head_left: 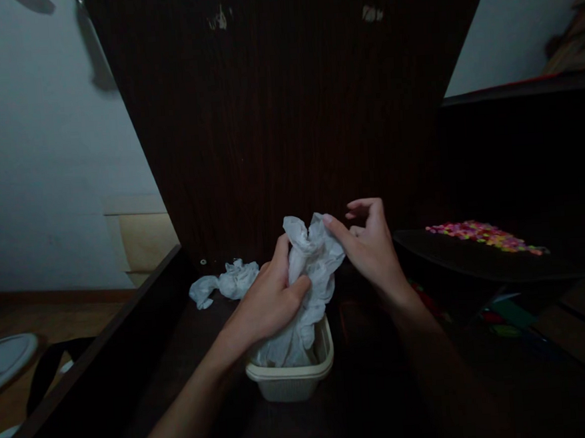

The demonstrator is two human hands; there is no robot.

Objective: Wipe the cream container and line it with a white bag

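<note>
A thin white plastic bag [316, 271], crumpled and gathered near its top, stands partly inside a small pale plastic container [291, 382]. My left hand [272, 297] is wrapped round the bag's upper part, with the thumb in front. To its right, my right hand [372, 247] touches the bag's top edge with the thumb tip; its index finger is raised apart from the thumb, and the other fingers curl. What fills the bag is hidden. Behind my left wrist lies another knotted white plastic bag [236, 279] on the dark surface.
A dark wooden panel [286, 126] rises directly behind the container. At right, a dark tray-like surface [476, 269] bears a pile of small pink and yellow pieces [484, 235]. A dark raised edge [106, 345] runs along the left. Below it, a white round lid-like object [6, 359] shows.
</note>
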